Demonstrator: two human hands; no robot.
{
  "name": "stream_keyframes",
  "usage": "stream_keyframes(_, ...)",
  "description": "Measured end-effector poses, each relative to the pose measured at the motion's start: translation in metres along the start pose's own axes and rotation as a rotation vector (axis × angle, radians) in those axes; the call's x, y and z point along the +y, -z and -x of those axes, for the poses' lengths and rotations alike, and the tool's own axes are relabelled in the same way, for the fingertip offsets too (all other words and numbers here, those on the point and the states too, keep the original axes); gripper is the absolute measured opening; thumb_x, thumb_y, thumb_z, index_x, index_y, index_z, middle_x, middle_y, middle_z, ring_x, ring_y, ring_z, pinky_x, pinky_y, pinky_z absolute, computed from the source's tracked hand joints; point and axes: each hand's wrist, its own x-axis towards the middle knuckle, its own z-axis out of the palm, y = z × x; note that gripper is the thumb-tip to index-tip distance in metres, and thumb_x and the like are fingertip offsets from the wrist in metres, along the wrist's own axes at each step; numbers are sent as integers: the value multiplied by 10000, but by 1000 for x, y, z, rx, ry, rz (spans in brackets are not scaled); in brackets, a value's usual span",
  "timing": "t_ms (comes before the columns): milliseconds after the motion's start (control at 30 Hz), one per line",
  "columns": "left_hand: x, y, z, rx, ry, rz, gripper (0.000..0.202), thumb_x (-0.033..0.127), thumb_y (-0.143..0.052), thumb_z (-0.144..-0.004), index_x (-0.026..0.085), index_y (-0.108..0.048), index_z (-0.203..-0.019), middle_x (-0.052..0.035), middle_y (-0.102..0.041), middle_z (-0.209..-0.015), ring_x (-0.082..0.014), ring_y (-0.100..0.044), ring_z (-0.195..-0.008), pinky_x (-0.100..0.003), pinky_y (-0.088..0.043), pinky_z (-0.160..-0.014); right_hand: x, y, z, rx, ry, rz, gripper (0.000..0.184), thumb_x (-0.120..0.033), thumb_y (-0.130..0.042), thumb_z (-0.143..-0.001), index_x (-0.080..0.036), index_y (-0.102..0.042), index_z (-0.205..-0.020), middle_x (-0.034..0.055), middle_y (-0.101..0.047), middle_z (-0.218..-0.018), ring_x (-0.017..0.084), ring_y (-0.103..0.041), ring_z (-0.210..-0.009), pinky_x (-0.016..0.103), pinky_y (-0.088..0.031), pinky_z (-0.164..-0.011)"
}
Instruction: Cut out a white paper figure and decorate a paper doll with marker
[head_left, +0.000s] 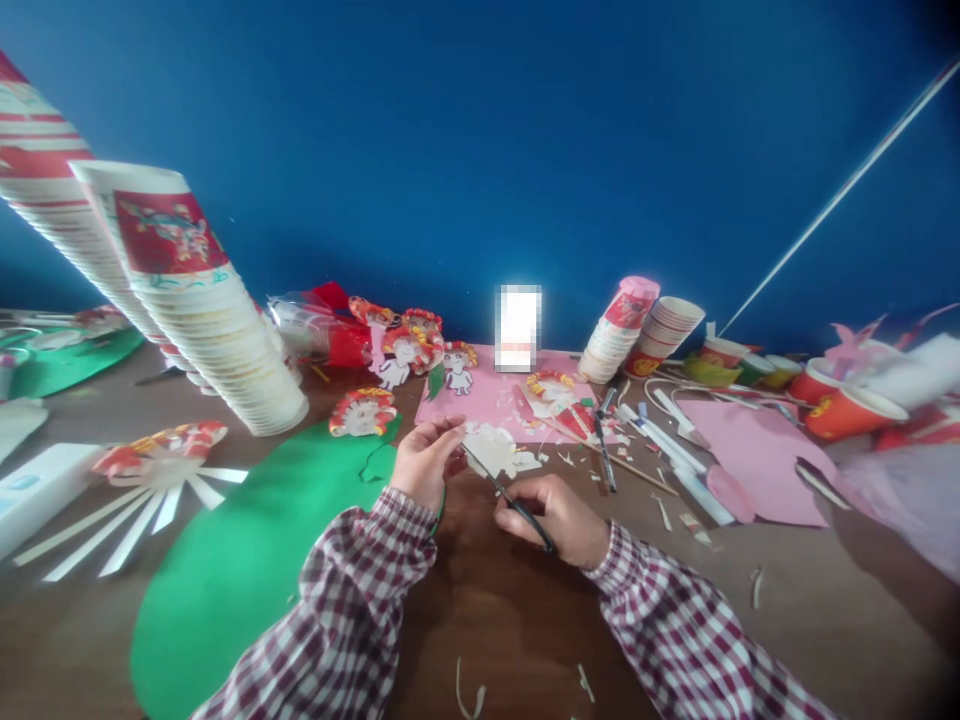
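one pair of slim, black-handled scissors [504, 491] sits gripped in the curled right hand [559, 520], blades toward the half-curled left hand [422, 465], whose hold i cannot tell; cream-white paper scraps [499, 448] lie just beyond.

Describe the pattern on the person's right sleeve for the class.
The right sleeve has a white and dark purplish-red check, seen in the head view.
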Motion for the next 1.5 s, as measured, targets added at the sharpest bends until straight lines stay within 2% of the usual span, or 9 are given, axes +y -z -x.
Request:
stream_keyframes(700, -5, 1, -3, 13, -11, 32, 375, 226, -780, -478, 118, -632, -806, 63, -512, -506, -39, -462, -447, -147, -430, -410, -8, -2, 1, 57, 25, 94, 181, -268, -557, -777, -121, -589, -677, -22, -452, -574, 84, -379, -544, 199, -329, -523)
stream_keyframes(1133, -5, 1, -3, 12, -12, 22, 369, 234, -777, -504, 114, -629, -821, 67, -494, -500, -35, -457, -444, -139, -414, -416, -9, -2, 1, 69, 35, 90, 181, -265, -565, -758, -121, -592, -652, -23, -459, -562, 81, -383, -527, 196, -338, -514)
stream_keyframes(1233, -5, -1, -2, -16, -31, 14, 388, 269, -764, -548, 123, -610, -873, 61, -513, -561, -37, -480, -460, -152, -429, -430, -6, -3, 0, 91, 29, 39, 199, -305, -599, -747, -125, -598, -660, -20, -475, -566, 85, -404, -530, 197, -349, -512)
stream_keyframes(1367, -6, -2, 1, -18, -81, 32, 437, 262, -756, -571, 159, -544, -939, 44, -561, -701, -74, -570, -562, -210, -501, -521, -1, -4, -1, 115, -6, -141, 285, -405, -622, -742, -125, -592, -703, -29, -454, -539, 76, -408, -486, 185, -336, -457)
stream_keyframes(1500, -11, -1, 1, -99, -30, -7, 430, 232, -752, -582, 156, -514, -932, 6, -605, -769, -99, -602, -610, -231, -516, -553, 1, -5, -2, 135, -32, -188, 282, -397, -664, -720, -123, -595, -726, -41, -444, -514, 70, -419, -455, 174, -319, -425)
